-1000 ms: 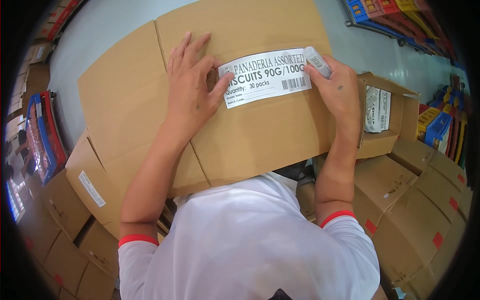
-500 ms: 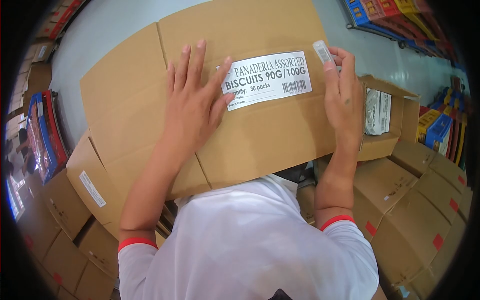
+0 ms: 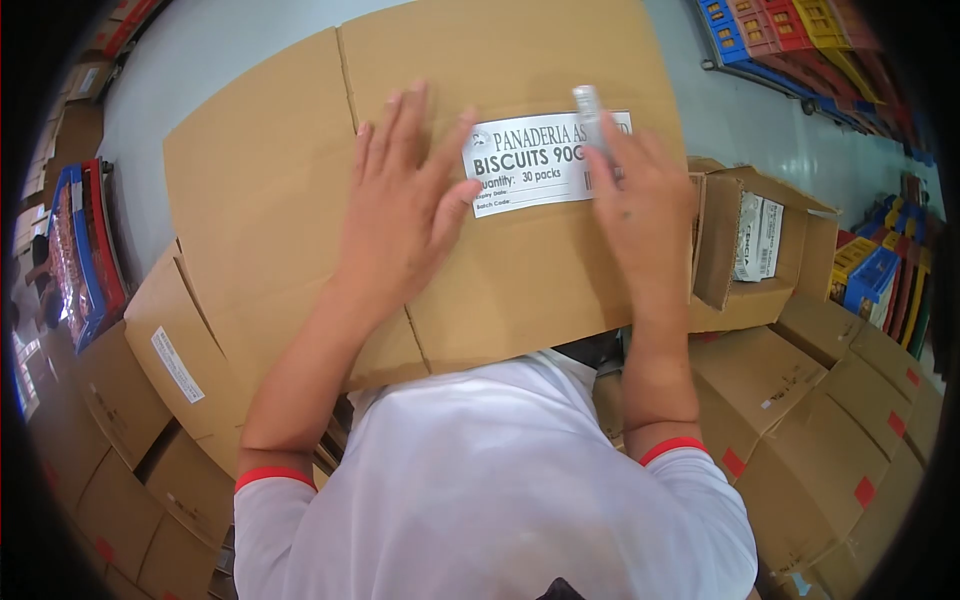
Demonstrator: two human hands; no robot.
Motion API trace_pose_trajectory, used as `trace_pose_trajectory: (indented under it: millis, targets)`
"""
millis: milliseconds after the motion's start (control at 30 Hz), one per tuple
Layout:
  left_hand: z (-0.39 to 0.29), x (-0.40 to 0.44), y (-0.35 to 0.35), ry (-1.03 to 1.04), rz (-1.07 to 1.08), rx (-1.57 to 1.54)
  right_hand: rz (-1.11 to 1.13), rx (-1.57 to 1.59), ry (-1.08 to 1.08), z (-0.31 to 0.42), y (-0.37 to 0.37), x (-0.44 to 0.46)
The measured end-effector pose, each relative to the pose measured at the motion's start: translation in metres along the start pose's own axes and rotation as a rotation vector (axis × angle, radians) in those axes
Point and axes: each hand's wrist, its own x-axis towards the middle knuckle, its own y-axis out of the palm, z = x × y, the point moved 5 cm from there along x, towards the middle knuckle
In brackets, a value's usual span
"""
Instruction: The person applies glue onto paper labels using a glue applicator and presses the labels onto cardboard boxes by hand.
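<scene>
A flat brown cardboard sheet (image 3: 520,270) with fold lines lies in front of me. On it is a white printed label (image 3: 535,180) reading "Panaderia Assorted Biscuits", partly covered on its right side. My left hand (image 3: 400,210) rests on the cardboard with fingers spread, its thumb and forefinger at the label's left edge. Over the label's right part, my right hand (image 3: 640,190) is closed round a small clear plastic tube (image 3: 588,105), blurred by motion. Whether the tube touches the label I cannot tell.
An open carton (image 3: 720,245) with printed white labels inside stands at the right. Stacked brown boxes (image 3: 800,430) fill the lower right, and more boxes (image 3: 130,430) are at the lower left. Coloured crates (image 3: 780,40) stand at the upper right, a blue-and-red crate (image 3: 85,260) at the left.
My right hand has moved left with the tube, from beside the label's right edge to over it. The cardboard and label have shifted slightly right in view; my left fingers now cover less of the label.
</scene>
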Motion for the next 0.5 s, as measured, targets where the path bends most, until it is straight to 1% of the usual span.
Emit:
trace_pose_trajectory:
  millis: [33,100,167,200,233,300,333,367,400,433,500]
  targets:
    - [0.003,0.002,0.000,0.003,-0.001,0.001,0.007,0.029,-0.069,0.016,0.008,0.000]
    - [0.019,0.004,-0.009,-0.069,-0.227,-0.494,0.065,0.146,-0.193,0.060,0.034,-0.004]
    - [0.026,0.007,-0.012,-0.072,-0.244,-0.525,0.128,0.230,-0.293,0.104,0.049,-0.006]
    - [0.030,0.009,-0.015,-0.084,-0.264,-0.552,0.121,0.225,-0.290,0.107,0.049,-0.005]
    - [0.032,0.008,-0.015,-0.075,-0.264,-0.554,0.161,0.255,-0.282,0.109,0.052,-0.005]
    - [0.031,0.005,-0.011,-0.006,-0.183,-0.308,0.201,0.277,-0.271,0.100,0.050,-0.003]
    - [0.028,0.005,-0.012,-0.004,-0.185,-0.316,0.163,0.161,-0.201,0.076,0.040,-0.001]
    - [0.021,0.006,-0.010,0.027,-0.104,-0.159,0.129,0.045,-0.134,0.050,0.029,0.001]
    - [0.015,0.005,-0.006,0.054,-0.021,-0.004,0.081,0.070,-0.034,0.024,0.018,0.002]
    - [0.012,0.005,-0.004,0.048,-0.022,-0.013,0.031,0.095,0.067,-0.002,0.007,0.002]
    - [0.007,0.007,0.002,0.061,0.079,0.157,-0.009,0.035,0.132,-0.044,-0.012,0.000]
